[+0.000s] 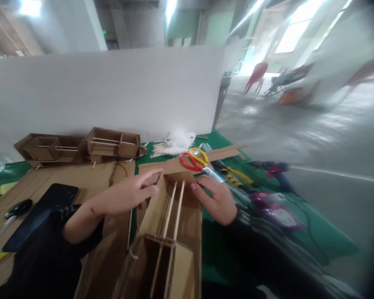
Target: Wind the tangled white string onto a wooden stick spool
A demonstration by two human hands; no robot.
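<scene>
A long cardboard box [188, 228] lies in front of me, pointing away, with cardboard dividers and thin wooden sticks [178, 211] running along its inside. At its far right corner, my right hand [216, 197] holds the side wall, thumb at the rim. My left hand [134, 191] is by the far left wall, its thumb and forefinger spread apart; its other fingers are partly hidden. Just beyond the box lie scissors [187, 162] with one red and one yellow handle, on a flat cardboard strip [227, 153].
Two similar cardboard boxes [114, 145] [50, 149] stand at the back left against a white partition [112, 91]. A black phone [43, 211] and a mouse-like object [18, 208] lie left. Pliers [239, 174], a drill [277, 170] and purple packets [280, 214] lie right.
</scene>
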